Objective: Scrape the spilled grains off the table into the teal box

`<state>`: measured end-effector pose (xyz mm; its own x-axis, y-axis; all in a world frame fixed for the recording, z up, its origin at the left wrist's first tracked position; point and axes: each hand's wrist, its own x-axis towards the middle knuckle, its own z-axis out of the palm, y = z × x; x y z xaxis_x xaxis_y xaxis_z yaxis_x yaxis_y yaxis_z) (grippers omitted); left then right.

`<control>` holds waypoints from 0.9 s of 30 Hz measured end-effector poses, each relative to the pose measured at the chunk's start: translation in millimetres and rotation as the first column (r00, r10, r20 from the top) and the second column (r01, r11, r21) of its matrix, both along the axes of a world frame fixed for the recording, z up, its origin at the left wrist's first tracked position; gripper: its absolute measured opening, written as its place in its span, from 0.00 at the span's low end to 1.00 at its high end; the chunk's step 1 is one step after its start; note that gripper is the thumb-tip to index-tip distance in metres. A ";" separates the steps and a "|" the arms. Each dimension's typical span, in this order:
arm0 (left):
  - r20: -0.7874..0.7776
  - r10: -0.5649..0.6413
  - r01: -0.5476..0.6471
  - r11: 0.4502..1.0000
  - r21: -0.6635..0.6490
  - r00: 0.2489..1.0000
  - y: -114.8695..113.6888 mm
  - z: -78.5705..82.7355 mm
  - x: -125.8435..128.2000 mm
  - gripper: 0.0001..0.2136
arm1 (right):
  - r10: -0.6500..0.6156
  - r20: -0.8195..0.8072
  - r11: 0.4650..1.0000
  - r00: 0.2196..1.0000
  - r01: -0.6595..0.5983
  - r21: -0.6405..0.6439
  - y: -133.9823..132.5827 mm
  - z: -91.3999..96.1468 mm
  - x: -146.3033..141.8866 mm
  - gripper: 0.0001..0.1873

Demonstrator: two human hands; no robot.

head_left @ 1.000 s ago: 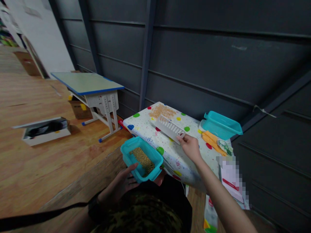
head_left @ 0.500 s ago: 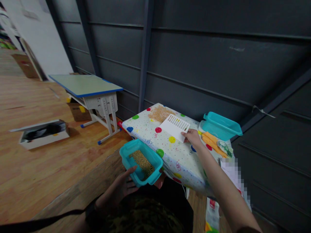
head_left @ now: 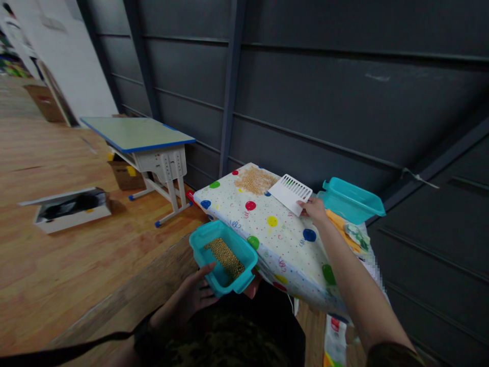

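Observation:
My left hand (head_left: 194, 291) grips the near-left side of a teal plastic tub (head_left: 249, 253), its thumb over the rim and its fingers by the outer wall. Inside lie round tan beans (head_left: 228, 259), heaped toward one side. My right hand (head_left: 314, 209) pinches the near corner of a flat white slotted scoop (head_left: 287, 195), its slots pointing toward the wall. The scoop is over the right half of the table, just right of a spread of pale beans or grains (head_left: 254, 181). Whether it touches the cloth I cannot tell.
A balloon-print cloth (head_left: 282, 239) covers the table. At its right end stand another teal tub (head_left: 353, 201), an orange cloth (head_left: 340, 227) and a green-white packet (head_left: 358, 236). A dark panel wall (head_left: 305, 92) rises behind. Leftward are a school desk (head_left: 137, 133) and an open white box (head_left: 72, 211).
My right hand has moved the white scoop right and toward the wall, away from the spread beans. My left hand and its tub look the same.

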<state>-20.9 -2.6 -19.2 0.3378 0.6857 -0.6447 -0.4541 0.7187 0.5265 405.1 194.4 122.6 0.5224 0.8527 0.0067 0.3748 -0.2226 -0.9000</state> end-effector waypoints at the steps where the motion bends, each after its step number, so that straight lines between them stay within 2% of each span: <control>1: -0.007 -0.003 0.003 1.000 -0.010 1.000 0.2 -0.9 -0.7 0.46 | 0.005 -0.019 1.000 1.000 -0.005 0.008 -1.6 1.0 -1.1 0.12; 3: -0.029 -0.008 0.008 1.000 0.001 1.000 -0.7 0.0 -1.5 0.46 | 0.040 -0.077 0.999 0.996 -0.037 0.030 -6.2 2.1 -5.3 0.11; 6: -0.022 -0.019 0.021 0.998 0.064 1.000 -4.4 4.1 -1.5 0.44 | 0.155 -0.164 0.988 0.974 -0.149 0.047 -13.7 1.4 -15.5 0.08; 9: -0.016 -0.035 0.036 0.996 0.082 0.999 -7.1 4.1 -0.7 0.44 | 0.257 -0.170 0.965 0.951 -0.261 0.002 -16.6 -0.7 -26.7 0.07; 11: -0.024 -0.032 0.034 0.997 0.070 0.999 -7.2 1.8 -0.3 0.44 | 0.281 -0.163 0.958 0.946 -0.287 -0.016 -14.5 -1.6 -32.3 0.07; 15: -0.037 0.000 0.002 0.999 0.048 0.999 -5.4 1.6 0.3 0.45 | 0.203 -0.124 0.978 0.971 -0.206 -0.014 -4.3 -0.4 -35.2 0.08; 18: -0.042 -0.005 0.007 0.999 0.041 0.999 -3.4 5.9 1.2 0.41 | 0.145 -0.093 0.988 0.985 -0.149 -0.033 3.0 4.1 -30.3 0.08; 24: -0.064 -0.004 0.003 1.000 -0.015 0.998 -0.2 14.1 5.1 0.37 | 0.133 -0.135 0.991 0.982 -0.131 0.027 7.8 15.3 -20.5 0.13; 27: -0.093 0.005 -0.008 0.999 -0.031 0.996 -1.2 22.3 7.1 0.34 | 0.141 -0.172 0.988 0.975 -0.129 0.080 9.6 12.3 -24.7 0.16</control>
<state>-13.8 -3.8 3.2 0.2708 0.6669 -0.6942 -0.4088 0.7326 0.5443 380.4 204.0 134.9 0.4004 0.9162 -0.0152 0.2314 -0.1172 -0.9658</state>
